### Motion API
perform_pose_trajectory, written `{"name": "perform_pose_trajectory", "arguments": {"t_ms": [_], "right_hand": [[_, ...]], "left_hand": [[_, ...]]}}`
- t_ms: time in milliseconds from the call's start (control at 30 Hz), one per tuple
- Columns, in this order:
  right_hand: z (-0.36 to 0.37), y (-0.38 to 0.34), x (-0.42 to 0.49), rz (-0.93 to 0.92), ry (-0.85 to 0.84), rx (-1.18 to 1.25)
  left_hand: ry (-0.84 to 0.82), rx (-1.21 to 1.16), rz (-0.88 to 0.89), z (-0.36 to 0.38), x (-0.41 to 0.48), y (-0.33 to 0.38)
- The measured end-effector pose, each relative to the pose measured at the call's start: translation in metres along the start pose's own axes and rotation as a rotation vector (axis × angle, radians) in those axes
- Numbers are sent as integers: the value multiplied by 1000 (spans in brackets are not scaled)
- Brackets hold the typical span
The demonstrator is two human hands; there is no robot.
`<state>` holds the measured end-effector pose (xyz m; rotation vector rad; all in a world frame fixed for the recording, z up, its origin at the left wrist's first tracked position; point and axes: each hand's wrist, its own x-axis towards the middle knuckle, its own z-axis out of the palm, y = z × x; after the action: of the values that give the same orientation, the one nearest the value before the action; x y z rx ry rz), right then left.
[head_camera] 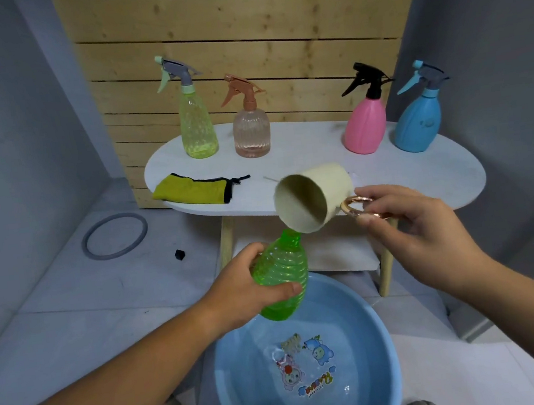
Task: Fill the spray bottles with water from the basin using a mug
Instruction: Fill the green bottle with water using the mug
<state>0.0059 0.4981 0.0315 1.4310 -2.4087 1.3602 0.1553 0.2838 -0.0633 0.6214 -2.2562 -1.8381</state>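
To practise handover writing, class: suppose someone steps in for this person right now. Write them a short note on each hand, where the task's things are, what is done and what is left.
Left hand: grips the green bottle, capless and tilted, above the basin, which holds water.
Right hand: pinches the mug by its handle, tipped with its lip at the bottle's neck.
Done: the mug is in pouring position; the bottle's fill level cannot be seen.
Left: finish this bottle. Four capped spray bottles stand on the table; whether they are filled is unclear.
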Motion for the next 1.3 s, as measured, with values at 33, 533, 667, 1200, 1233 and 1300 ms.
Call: {"name": "perform_pose_trajectory", "arguments": {"t_ms": [33, 533, 667, 1200, 1233, 1300], "right_hand": [[2, 3, 0, 109, -5, 104], [119, 144, -53, 710, -512, -182], [161, 173, -77, 663, -610, -382], [205, 223, -111, 469, -749, -592], [207, 222, -112, 466, -754, -589], [210, 221, -113, 459, -746, -595]], "left_hand": [[6, -6, 2, -1, 0, -2], [85, 4, -37, -4, 3, -61], [93, 42, -50, -1, 5, -84], [118, 28, -138, 4, 21, -127], [117, 26, -139, 4, 21, -127], [108, 19, -140, 5, 22, -126]]}}
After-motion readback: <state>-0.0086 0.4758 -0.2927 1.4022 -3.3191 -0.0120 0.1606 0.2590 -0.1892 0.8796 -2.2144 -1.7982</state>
